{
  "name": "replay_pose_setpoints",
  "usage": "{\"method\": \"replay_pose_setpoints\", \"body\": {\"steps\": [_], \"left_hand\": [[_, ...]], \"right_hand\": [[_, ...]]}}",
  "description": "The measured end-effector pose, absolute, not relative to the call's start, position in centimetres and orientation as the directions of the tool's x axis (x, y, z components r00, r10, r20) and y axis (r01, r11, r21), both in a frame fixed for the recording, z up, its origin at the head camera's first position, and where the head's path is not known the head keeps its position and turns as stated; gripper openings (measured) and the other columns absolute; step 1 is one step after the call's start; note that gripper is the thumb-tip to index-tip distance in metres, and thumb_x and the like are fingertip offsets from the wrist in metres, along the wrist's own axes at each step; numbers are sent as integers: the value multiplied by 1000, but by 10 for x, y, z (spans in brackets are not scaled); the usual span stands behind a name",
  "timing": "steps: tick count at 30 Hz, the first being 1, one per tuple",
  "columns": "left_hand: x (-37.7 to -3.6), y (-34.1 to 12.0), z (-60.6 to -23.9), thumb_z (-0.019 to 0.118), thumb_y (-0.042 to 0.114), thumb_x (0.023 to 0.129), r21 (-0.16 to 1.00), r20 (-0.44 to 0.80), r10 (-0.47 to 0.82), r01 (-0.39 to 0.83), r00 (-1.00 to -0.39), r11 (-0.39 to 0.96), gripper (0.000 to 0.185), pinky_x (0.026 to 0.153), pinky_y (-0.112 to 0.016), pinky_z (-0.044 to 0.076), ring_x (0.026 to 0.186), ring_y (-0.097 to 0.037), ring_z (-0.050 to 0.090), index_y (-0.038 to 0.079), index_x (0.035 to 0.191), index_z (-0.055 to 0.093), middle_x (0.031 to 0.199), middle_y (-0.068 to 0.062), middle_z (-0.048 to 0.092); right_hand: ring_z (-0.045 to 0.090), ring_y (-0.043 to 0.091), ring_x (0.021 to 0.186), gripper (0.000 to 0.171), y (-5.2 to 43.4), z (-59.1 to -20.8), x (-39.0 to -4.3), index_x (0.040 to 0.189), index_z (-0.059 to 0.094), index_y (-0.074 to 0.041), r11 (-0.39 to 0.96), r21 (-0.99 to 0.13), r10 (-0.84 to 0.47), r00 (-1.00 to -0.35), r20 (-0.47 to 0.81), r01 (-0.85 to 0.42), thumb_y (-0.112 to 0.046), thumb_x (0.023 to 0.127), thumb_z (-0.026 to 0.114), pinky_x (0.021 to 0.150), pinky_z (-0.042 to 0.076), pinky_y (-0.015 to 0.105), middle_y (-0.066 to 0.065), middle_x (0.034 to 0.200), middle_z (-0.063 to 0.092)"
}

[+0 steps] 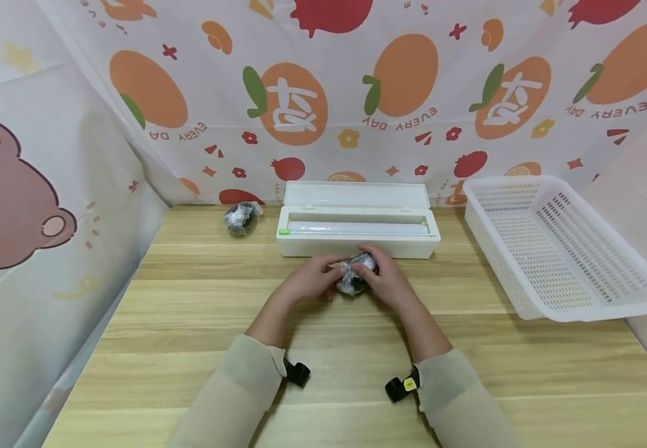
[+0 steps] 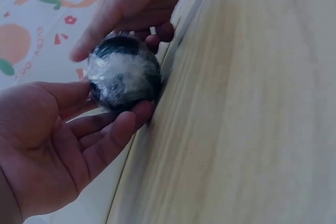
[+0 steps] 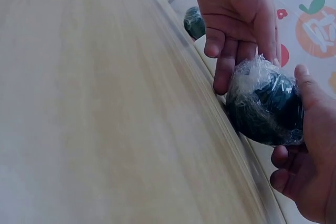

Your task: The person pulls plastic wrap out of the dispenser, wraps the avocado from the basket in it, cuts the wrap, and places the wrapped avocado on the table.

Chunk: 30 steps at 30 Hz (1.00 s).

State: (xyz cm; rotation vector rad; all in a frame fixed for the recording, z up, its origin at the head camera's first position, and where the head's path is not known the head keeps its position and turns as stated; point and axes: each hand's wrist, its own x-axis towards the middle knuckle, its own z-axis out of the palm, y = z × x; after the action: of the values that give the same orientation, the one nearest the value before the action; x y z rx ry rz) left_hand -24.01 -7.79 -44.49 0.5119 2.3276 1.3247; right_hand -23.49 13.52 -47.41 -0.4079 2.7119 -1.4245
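Note:
A dark ball wrapped in cling film (image 1: 353, 277) sits low over the wooden table, between both hands and just in front of the white cling-film dispenser box (image 1: 357, 229). My left hand (image 1: 323, 266) holds its left side, thumb and fingertips against the film (image 2: 125, 74). My right hand (image 1: 372, 269) grips the other side, thumb on top and fingers curled underneath (image 3: 265, 103). In the left wrist view the right hand (image 2: 131, 9) reaches in from above. The right wrist view has the left hand (image 3: 236, 19) hanging down beside the ball.
A second film-wrapped dark ball (image 1: 242, 217) lies at the back left near the curtain. The dispenser's lid stands open with the roll showing. A white perforated basket (image 1: 575, 298) stands at the right. Printed curtains close off the back and left sides.

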Motion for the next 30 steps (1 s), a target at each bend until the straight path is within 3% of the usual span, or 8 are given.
{"method": "replay_pose_setpoints", "body": {"steps": [9,13,16,19,23,27,30], "left_hand": [[-239,-72,-441,56,24,102,867,-178,480,94,-859,490,40,52,-30,51,58,-22,62,13,140,55,88,-7,73],[-239,-72,-440,57,26,101,868,-182,470,84,-864,490,40,52,-32,50,60,-28,63,13,139,56,96,-10,73],[-238,-71,-438,64,27,97,847,-122,410,121,-904,518,38,65,-33,54,75,-26,66,12,132,62,107,-9,72],[-236,-68,-435,74,24,89,819,-16,318,170,-948,548,29,76,-34,54,87,-20,64,10,114,70,104,-7,71],[-234,-63,-429,78,15,84,803,95,275,237,-957,547,13,71,-29,53,79,-15,63,8,93,73,86,-4,71],[-230,-60,-421,73,14,89,861,152,261,258,-953,439,10,65,-25,53,75,-15,66,6,95,75,83,-3,73],[-227,-58,-417,66,17,95,905,194,260,275,-946,325,18,69,-29,56,83,-20,69,3,103,74,91,-7,74]], "right_hand": [[47,32,129,87,127,-471,-229,151,34,-20,585,-763,-314,-944,98,-274,-54,82,74,103,44,52,13,151,37],[49,31,125,96,127,-470,-229,152,32,-24,577,-777,-310,-948,75,-250,-52,74,82,100,46,52,12,151,36],[48,31,126,95,127,-470,-228,152,32,-24,576,-779,-310,-948,73,-248,-53,76,80,102,44,52,11,152,35],[47,30,128,89,129,-471,-228,151,33,-25,571,-784,-306,-949,74,-245,-56,80,75,104,43,52,10,152,35],[46,30,129,85,130,-473,-229,151,33,-24,560,-790,-309,-948,80,-249,-56,83,72,105,41,52,10,153,35],[45,31,132,83,130,-475,-230,151,33,-24,552,-794,-314,-946,86,-255,-54,84,72,106,40,53,11,154,34],[43,29,133,81,130,-475,-231,149,35,-24,529,-807,-318,-943,99,-262,-50,83,75,108,39,52,9,152,36]]}}
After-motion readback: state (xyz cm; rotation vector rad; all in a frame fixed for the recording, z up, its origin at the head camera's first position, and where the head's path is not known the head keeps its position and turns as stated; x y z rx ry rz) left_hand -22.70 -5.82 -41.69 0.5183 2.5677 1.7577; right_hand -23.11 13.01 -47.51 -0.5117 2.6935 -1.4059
